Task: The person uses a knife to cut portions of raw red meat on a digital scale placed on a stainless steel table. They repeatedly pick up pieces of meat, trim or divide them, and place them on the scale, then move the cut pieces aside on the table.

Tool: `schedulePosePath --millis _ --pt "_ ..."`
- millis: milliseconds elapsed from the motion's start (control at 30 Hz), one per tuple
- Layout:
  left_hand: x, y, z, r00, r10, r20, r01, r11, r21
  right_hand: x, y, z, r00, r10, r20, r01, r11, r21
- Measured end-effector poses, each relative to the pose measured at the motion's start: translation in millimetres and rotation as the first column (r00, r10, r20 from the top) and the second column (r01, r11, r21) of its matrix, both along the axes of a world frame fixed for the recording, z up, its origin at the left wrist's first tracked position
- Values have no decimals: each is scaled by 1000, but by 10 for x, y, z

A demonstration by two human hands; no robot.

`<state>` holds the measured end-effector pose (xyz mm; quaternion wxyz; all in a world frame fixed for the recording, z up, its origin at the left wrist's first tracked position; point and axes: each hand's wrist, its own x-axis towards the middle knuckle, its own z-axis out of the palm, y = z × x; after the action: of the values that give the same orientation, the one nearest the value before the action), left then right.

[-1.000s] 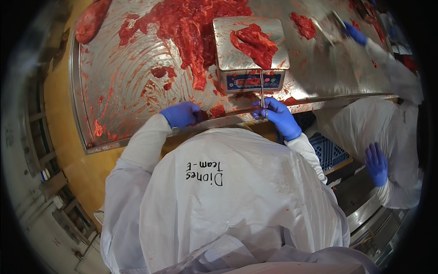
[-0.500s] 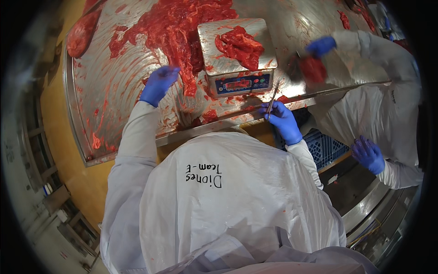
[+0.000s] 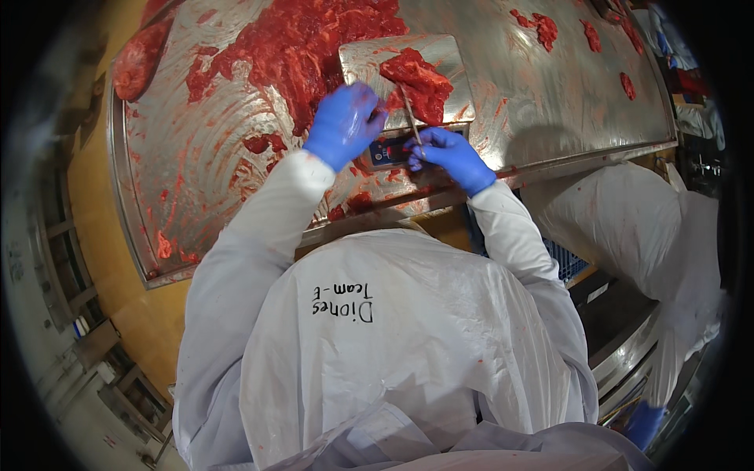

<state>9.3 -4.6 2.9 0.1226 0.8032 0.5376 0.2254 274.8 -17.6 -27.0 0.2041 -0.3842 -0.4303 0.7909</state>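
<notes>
Far left, a big, smooth, reddish lump of meat (image 3: 141,67) sat by the rim of the long silver metal desk (image 3: 188,157), and next along spread a broad, ragged heap of raw red meat (image 3: 306,39). Then came the change! The blue-gloved left hand (image 3: 344,125), out over the bare metal half a second earlier, had swung in to the scale's near-left side, fingers bent inward; whether they pinched anything, you could not tell.

There in the middle was the piece that mattered, a folded slab of bright red meat (image 3: 424,82), lying on the square steel platform of the scale (image 3: 361,55). And up had come the blue-gloved right hand (image 3: 452,157), from the desk's front edge to the blue display panel (image 3: 380,152), covering much of it, thumb and fingers pinching a thin metal tool (image 3: 411,118) whose tip overlapped the slab. Contact was hard to judge, but both hands now attended to that one piece.

Rightward, small red scraps (image 3: 542,30) lay well apart from it.
</notes>
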Motion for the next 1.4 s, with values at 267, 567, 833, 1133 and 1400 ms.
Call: schedulePosePath --millis 267,567,833,1133,1400 --pt "-197 -255 -99 934 171 315 -173 985 -22 61 -279 113 976 160 -150 -171 983 -63" --pt "-130 -218 -110 982 174 75 -175 985 5 -330 -60 103 985 -85 -153 36 955 -295" --pt "-409 -534 -219 952 232 201 -228 973 -44 -467 -175 64 997 31 -72 -46 975 -218" --pt "-391 167 -303 934 345 87 -355 924 142 168 137 293 984 178 6 -177 970 169" --pt "-41 496 -33 424 234 875 266 891 -368 -589 17 463 986 30 167 -128 778 615"
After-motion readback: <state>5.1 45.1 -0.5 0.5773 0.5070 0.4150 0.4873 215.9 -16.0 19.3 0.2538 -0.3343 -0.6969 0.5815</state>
